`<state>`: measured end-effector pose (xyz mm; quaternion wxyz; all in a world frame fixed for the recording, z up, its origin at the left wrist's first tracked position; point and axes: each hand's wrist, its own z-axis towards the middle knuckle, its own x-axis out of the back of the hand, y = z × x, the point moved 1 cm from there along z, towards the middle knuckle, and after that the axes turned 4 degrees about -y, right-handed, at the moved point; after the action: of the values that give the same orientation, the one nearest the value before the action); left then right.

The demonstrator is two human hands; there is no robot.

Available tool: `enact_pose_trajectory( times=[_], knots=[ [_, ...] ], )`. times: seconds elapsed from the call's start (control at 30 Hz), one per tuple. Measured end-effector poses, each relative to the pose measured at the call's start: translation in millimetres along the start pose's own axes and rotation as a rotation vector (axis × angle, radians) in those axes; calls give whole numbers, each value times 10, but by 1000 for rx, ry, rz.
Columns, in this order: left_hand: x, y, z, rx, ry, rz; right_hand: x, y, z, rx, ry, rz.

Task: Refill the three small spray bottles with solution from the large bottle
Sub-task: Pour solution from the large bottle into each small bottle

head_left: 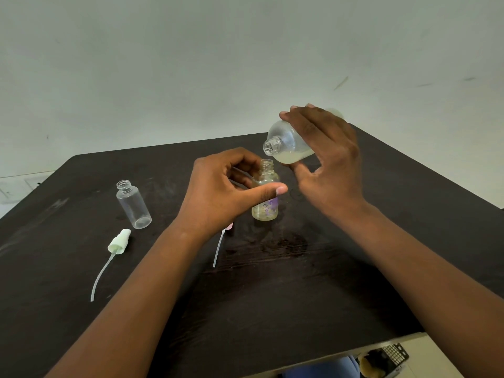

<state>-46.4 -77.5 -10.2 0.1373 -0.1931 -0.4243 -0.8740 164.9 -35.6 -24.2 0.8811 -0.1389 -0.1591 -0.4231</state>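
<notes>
A: Right hand (324,156)?

B: Wrapped round the large bottle (289,144), held up off the table (300,296). Bottle tipped over, open mouth pointing down-left, just above and beside the small bottle's neck. Pale cloudy liquid pooled in its low side. No stream visible.

A: Left hand (231,192)?

B: Curled round the small bottle with purple print (266,197), thumb across the front, fingers behind. Bottle upright on the table, no cap, thin layer of yellowish liquid at the bottom.

A: Other small bottles?

B: One clear bottle (133,204) well to the left, standing, open, looks empty. A third one I can't find; might be hidden behind the arm, can't tell.

A: Spray tops?

B: White spray top (119,241) lying on the table just in front of the clear bottle, long dip tube trailing toward the near edge. Pink spray top (228,227) mostly hidden under the left wrist, only its tube and a bit of pink show.

A: Table?

B: Dark wood, some wet-looking patches in front of the printed bottle. Plain pale wall (191,64) behind.
</notes>
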Motion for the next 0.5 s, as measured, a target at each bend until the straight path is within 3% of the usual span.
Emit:
enact_pose_trajectory(
  times=[0.5],
  knots=[
    [-11,-5,1,-14,-6,8,7,-20,0,11,-7,7]
  ],
)
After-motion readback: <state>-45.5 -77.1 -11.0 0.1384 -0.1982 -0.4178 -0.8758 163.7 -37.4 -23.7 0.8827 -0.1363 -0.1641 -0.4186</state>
